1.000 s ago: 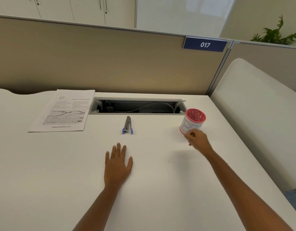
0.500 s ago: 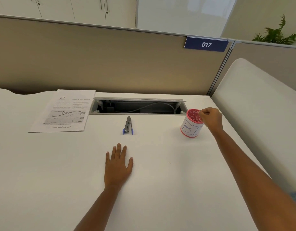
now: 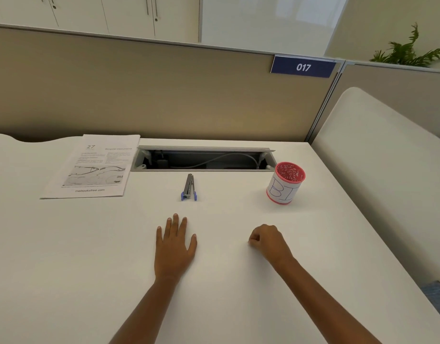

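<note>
Pointing straight away, purple end nearest, stapler (image 3: 188, 187) lies beyond flat left hand (image 3: 174, 247); right hand (image 3: 268, 240) curled.

Upright red mesh cup (image 3: 285, 182) with white hand-lettered paper wrap, well right of flat-lying blue-tipped stapler (image 3: 188, 188)

Office cubicle, partition (image 3: 139, 90), numbered sign (image 3: 303, 67)

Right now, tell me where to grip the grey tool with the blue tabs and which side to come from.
Pinch the grey tool across its near end, at the blue tabs, coming from the near side with the left hand, which lies flat on the desk before it. The tool lies flat, pointing away from you, and the tabs jut sideways there, probably giving fingers purchase.
</note>
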Tool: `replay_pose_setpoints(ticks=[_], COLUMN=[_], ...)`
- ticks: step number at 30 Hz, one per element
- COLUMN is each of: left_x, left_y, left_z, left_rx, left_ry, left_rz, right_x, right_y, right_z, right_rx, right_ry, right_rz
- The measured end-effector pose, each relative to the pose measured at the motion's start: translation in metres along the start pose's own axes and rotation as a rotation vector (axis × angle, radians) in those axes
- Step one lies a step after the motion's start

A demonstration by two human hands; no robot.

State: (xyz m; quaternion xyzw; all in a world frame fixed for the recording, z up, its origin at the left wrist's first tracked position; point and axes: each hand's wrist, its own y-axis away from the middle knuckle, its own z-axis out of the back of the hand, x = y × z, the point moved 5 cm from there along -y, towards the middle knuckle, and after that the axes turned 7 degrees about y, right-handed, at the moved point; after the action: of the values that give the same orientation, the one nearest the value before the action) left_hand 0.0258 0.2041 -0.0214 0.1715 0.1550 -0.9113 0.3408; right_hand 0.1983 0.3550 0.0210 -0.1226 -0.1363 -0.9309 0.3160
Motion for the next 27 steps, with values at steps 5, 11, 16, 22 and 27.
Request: replay_pose_setpoints(ticks=[5, 11, 16, 22, 27], left_x=[0.000, 0.000, -0.001, -0.001, -0.001], left_y=[0.002, 0.001, 0.001, 0.002, 0.002], left_z=[-0.001, 0.000, 0.000, 0.000, 0.000], left_rx=[-0.020, -0.005, 0.004, -0.008, 0.021], left_ry=[0.021, 0.018, 0.020, 0.032, 0.037], left_rz=[0.005, 0.010, 0.002, -0.004, 0.008], right_x=[0.004, 0.019, 0.022, 0.011, -0.012], right_y=[0.000, 0.000, 0.000, -0.002, -0.013], right_z=[-0.005, -0.006, -0.009, -0.011, 0.015], right_rx=[-0.033, -0.006, -0.011, -0.005, -0.043], right_ry=[0.152, 0.346, 0.401, 0.332, -0.151], right_rz=[-0.012, 0.049, 0.097, 0.101, -0.041])
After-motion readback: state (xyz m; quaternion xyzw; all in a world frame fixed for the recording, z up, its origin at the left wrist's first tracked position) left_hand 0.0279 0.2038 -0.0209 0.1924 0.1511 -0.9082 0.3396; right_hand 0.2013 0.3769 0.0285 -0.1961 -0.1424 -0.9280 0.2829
